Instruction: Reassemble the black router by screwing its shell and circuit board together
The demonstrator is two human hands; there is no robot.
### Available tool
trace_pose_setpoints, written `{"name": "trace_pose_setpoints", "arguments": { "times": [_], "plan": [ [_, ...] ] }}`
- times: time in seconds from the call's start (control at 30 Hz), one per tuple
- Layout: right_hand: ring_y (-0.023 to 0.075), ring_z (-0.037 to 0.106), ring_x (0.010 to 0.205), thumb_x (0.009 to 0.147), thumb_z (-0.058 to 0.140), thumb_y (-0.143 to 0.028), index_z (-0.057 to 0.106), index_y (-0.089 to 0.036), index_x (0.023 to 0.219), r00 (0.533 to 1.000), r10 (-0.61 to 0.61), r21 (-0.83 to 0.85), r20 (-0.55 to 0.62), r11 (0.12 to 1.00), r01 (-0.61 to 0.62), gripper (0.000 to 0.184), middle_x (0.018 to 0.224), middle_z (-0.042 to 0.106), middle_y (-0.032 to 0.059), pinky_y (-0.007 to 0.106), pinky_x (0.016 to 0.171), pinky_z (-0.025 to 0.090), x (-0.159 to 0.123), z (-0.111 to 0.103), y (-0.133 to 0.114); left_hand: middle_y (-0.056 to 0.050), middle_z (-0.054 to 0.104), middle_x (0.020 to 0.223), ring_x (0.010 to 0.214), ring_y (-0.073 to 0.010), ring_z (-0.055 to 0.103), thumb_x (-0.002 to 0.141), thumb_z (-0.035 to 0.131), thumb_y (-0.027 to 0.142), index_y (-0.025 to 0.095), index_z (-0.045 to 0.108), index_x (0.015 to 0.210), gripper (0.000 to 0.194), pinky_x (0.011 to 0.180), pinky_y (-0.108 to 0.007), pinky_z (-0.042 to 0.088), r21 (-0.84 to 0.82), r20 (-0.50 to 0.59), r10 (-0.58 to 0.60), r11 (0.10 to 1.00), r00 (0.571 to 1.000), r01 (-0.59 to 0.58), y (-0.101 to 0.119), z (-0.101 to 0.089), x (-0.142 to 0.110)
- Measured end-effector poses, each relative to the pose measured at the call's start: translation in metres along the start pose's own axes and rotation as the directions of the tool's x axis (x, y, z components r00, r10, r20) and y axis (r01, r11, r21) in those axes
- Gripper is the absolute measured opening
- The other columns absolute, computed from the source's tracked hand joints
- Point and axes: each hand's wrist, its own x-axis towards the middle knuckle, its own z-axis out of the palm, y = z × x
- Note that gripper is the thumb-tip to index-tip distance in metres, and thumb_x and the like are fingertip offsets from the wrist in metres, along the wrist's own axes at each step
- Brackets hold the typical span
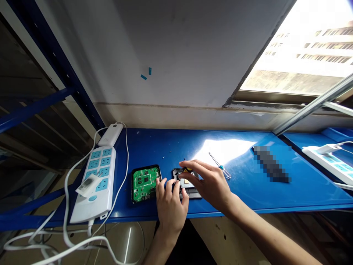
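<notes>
A green circuit board (pixel 146 181) lies in a black square shell on the blue table. To its right is an opened black casing (pixel 196 194) with a silver metal plate inside. My left hand (pixel 171 204) rests between the two, fingers spread, its fingertips at the casing's left edge and near the board. Above the casing, my right hand (pixel 211 182) curls thumb and fingers around a small yellow-and-black thing (pixel 188 169), mostly hidden by the fingers. A thin screwdriver (pixel 220 167) with a clear handle and blue collar lies beyond my right hand.
At the left stand a white power strip (pixel 106 162) with blue sockets and a white adapter (pixel 110 134), with looping white cables (pixel 67 184). A dark pixelated slab (pixel 271 164) lies at the right. Another power strip (pixel 331 162) is farther right. Small screws (pixel 163 157) are scattered behind the board.
</notes>
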Motion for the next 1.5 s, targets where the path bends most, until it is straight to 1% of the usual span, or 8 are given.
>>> {"name": "trace_pose_setpoints", "arguments": {
  "times": [0.13, 0.3, 0.93, 1.17, 1.27, 1.33, 1.43, 1.5],
  "plan": [
    [0.0162, 0.074, 0.075, 0.097, 0.061, -0.025, 0.065, -0.020, 0.119, 0.999, 0.030, -0.035, 0.013, 0.999, -0.029, 0.023, 0.099, 0.076, 0.0086, 0.026, 0.066, 0.062, 0.000, 0.004, 0.001, -0.007, 0.070, 0.105, 0.114, -0.0305, 0.057, 0.089, 0.060, 0.019, 0.018, 0.072, 0.103, 0.019, 0.115, -0.059, 0.036, 0.001, 0.003, 0.005, 1.000, 1.000, -0.005, -0.001, -0.001, 0.000],
    [0.0189, 0.073, 0.098, 0.102, 0.041, -0.015, 0.043, -0.023, 0.145, 0.996, 0.017, -0.011, 0.087, 1.000, -0.016, 0.044, 0.124, 0.069, 0.0132, 0.031, 0.078, 0.063, -0.003, 0.001, -0.002, -0.007, 0.070, 0.105, 0.113, -0.0310, 0.057, 0.089, 0.060, 0.019, 0.019, 0.072, 0.104, 0.019, 0.115, -0.059, 0.036, -0.001, -0.001, 0.005, 1.000, 1.000, -0.005, -0.002, 0.001, 0.000],
    [0.0148, 0.072, 0.078, 0.099, 0.054, -0.020, 0.061, -0.022, 0.116, 0.998, 0.053, 0.053, 0.034, 0.997, -0.055, 0.019, 0.104, 0.073, 0.0079, 0.025, 0.069, 0.061, -0.005, 0.009, -0.004, -0.007, 0.069, 0.106, 0.114, -0.0304, 0.056, 0.090, 0.059, 0.019, 0.019, 0.072, 0.103, 0.019, 0.116, -0.060, 0.033, 0.011, 0.018, -0.006, 1.000, 1.000, 0.006, -0.001, -0.001, 0.000],
    [0.0155, 0.074, 0.083, 0.101, 0.049, -0.023, 0.056, -0.023, 0.127, 0.992, 0.110, 0.069, 0.057, 0.991, -0.114, 0.027, 0.108, 0.072, 0.0077, 0.029, 0.074, 0.064, -0.011, 0.006, 0.002, -0.007, 0.069, 0.103, 0.112, -0.0290, 0.057, 0.090, 0.057, 0.019, 0.018, 0.071, 0.104, 0.019, 0.114, -0.059, 0.037, 0.031, -0.002, 0.025, 0.999, 1.000, -0.025, -0.001, 0.000, -0.001],
    [0.0165, 0.074, 0.086, 0.102, 0.047, -0.028, 0.052, -0.026, 0.134, 0.979, 0.186, 0.077, 0.088, 0.978, -0.193, 0.032, 0.113, 0.072, 0.0079, 0.033, 0.076, 0.065, -0.021, -0.005, 0.010, -0.007, 0.069, 0.105, 0.112, -0.0290, 0.057, 0.091, 0.055, 0.020, 0.018, 0.070, 0.106, 0.021, 0.114, -0.060, 0.037, 0.043, -0.006, 0.047, 0.998, 0.999, -0.046, 0.000, 0.000, -0.002],
    [0.0190, 0.075, 0.090, 0.101, 0.049, -0.033, 0.052, -0.026, 0.133, 0.967, 0.256, 0.092, 0.009, 0.962, -0.256, 0.032, 0.113, 0.073, 0.0086, 0.037, 0.077, 0.065, -0.029, -0.015, 0.019, -0.007, 0.069, 0.106, 0.113, -0.0292, 0.057, 0.092, 0.054, 0.021, 0.017, 0.070, 0.107, 0.022, 0.113, -0.060, 0.039, 0.053, -0.003, 0.062, 0.997, 0.998, -0.062, 0.001, 0.000, -0.002],
    [0.0205, 0.075, 0.080, 0.099, 0.053, -0.044, 0.049, -0.023, 0.129, 0.894, 0.423, 0.195, -0.150, 0.899, -0.393, 0.037, 0.104, 0.076, 0.0092, 0.038, 0.071, 0.064, -0.037, -0.033, 0.038, -0.007, 0.069, 0.107, 0.112, -0.0289, 0.059, 0.093, 0.052, 0.022, 0.017, 0.070, 0.110, 0.025, 0.112, -0.059, 0.041, 0.068, 0.009, 0.089, 0.994, 0.996, -0.089, 0.002, 0.000, -0.002],
    [0.0198, 0.073, 0.068, 0.097, 0.053, -0.052, 0.050, -0.021, 0.122, 0.830, 0.536, 0.216, -0.153, 0.838, -0.501, 0.040, 0.091, 0.076, 0.0076, 0.036, 0.065, 0.062, -0.041, -0.045, 0.053, -0.007, 0.070, 0.106, 0.109, -0.0282, 0.060, 0.093, 0.052, 0.022, 0.017, 0.070, 0.111, 0.026, 0.111, -0.059, 0.042, 0.079, 0.016, 0.109, 0.991, 0.994, -0.110, 0.004, 0.000, -0.001]
  ]
}}
